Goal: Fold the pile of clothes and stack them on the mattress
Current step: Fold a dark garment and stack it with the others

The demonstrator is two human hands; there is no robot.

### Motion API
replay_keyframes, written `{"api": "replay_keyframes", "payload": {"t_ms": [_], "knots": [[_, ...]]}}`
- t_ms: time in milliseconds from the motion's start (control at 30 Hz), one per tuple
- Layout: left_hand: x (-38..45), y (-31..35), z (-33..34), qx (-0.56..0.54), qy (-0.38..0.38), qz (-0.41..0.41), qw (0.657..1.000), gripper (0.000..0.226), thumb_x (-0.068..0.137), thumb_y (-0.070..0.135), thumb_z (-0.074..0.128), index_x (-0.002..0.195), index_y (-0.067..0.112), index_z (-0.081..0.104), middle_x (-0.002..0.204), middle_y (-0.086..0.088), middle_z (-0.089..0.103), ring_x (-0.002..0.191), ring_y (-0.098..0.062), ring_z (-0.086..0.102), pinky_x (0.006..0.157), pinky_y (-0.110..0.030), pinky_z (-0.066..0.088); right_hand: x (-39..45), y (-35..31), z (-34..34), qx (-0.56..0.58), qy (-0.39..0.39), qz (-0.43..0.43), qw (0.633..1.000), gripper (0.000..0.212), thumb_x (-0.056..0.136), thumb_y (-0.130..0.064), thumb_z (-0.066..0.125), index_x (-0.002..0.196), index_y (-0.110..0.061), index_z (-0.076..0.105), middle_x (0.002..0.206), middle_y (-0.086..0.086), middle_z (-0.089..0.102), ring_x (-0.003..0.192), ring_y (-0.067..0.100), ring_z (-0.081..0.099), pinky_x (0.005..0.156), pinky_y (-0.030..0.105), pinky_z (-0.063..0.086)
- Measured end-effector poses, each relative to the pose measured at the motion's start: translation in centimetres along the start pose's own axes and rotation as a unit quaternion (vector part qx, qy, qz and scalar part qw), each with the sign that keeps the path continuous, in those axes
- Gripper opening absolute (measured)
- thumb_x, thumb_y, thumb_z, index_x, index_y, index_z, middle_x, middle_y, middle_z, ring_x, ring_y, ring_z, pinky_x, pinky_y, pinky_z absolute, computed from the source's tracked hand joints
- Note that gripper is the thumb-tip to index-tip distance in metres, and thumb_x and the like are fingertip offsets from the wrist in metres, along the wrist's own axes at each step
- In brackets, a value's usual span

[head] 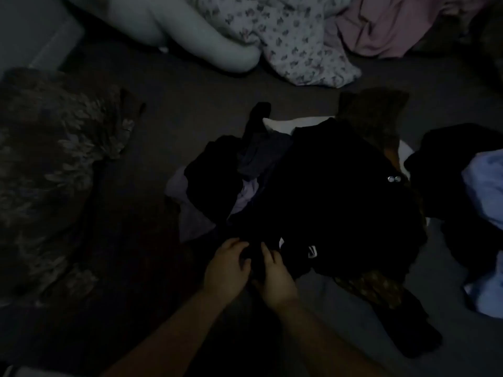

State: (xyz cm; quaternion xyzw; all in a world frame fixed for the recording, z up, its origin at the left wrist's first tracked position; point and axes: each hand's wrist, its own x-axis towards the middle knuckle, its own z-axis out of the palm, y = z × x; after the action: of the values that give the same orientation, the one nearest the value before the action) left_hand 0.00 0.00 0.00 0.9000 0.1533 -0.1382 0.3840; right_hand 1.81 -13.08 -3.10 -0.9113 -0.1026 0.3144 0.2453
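Very dim shot. Mattress (190, 110) fills most of frame, dark sheet. Patterned blanket (49, 172) at left edge, floral duvet (294, 44) at far top, pink cloth (394, 25) top right. Pile of clothes (313, 186) sits center-right, just ahead of both hands, mostly black w/ some lilac bits; second heap (468, 191) w/ pale blue item at right edge. Black garment (255, 257) at pile's near edge lies between the hands. Left hand (227, 269) fingers curled, pinching its fabric; right hand (273, 276) grips same piece, hands nearly touching.
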Motion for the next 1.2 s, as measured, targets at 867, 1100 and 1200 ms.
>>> {"api": "replay_keyframes", "payload": {"t_ms": [867,1100,1200], "knots": [[-2.1,-5.0,-5.5,0.003,0.04,-0.072,0.997,0.041,0.092,0.019,0.051,0.131,0.008,0.045,0.12,-0.012,0.061,0.107,-0.028,0.06,0.083,-0.032,0.049,-3.7,0.7,-9.7,0.245,0.319,0.198,0.894,0.022,0.096,-0.007,0.045,0.107,-0.002,0.063,0.095,0.012,0.064,0.081,0.024,0.058,0.073,0.032,0.046],[-4.3,-3.2,-4.1,0.018,0.052,-0.008,0.998,0.044,0.096,0.036,0.036,0.124,0.011,0.06,0.119,-0.01,0.059,0.105,-0.027,0.058,0.087,-0.032,0.047,-3.6,0.4,-12.4,0.189,0.265,0.219,0.92,0.025,0.088,-0.006,0.056,0.11,0.0,0.066,0.1,0.023,0.066,0.084,0.032,0.061,0.074,0.033,0.048],[-5.5,-2.4,-3.2,0.056,0.056,0.001,0.997,0.047,0.091,0.036,0.034,0.119,0.013,0.064,0.115,-0.012,0.058,0.097,-0.031,0.061,0.083,-0.034,0.05,-3.5,-2.3,-8.3,0.107,0.198,0.131,0.965,0.026,0.079,-0.005,0.068,0.105,-0.001,0.068,0.103,0.019,0.065,0.096,0.035,0.06,0.084,0.032,0.048]]}}
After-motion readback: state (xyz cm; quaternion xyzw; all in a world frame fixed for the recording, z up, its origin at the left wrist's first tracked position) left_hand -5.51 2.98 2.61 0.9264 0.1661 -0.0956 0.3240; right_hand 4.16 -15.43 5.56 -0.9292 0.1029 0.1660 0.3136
